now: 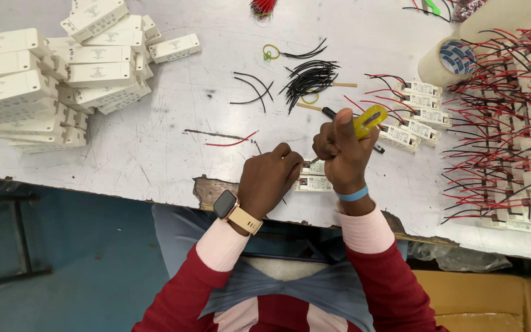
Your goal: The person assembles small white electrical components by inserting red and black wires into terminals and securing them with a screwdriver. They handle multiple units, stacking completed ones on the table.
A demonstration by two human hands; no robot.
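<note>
At lower centre, the left hand (270, 179) pinches a small white rectangular plastic module (313, 182) flat on the table edge. The right hand (342, 152), fisted, grips a yellow-handled screwdriver (369, 119). Module appears light, rigid; hold by its sides.

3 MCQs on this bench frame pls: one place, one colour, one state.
1. Where is the stack of white boxes?
A. far left of the table
B. under the right hand
C. on the floor

2. What colour is the handle of the screwdriver?
A. green
B. yellow
C. blue

3. What is the right hand doing?
A. lying flat and open
B. fisted around the screwdriver
C. holding the tape roll

Key:
1 A, the boxes pile up at the table's left end.
2 B, yellow shows above the fist.
3 B, the fingers wrap the tool over a small white module that the left hand steadies.
</note>
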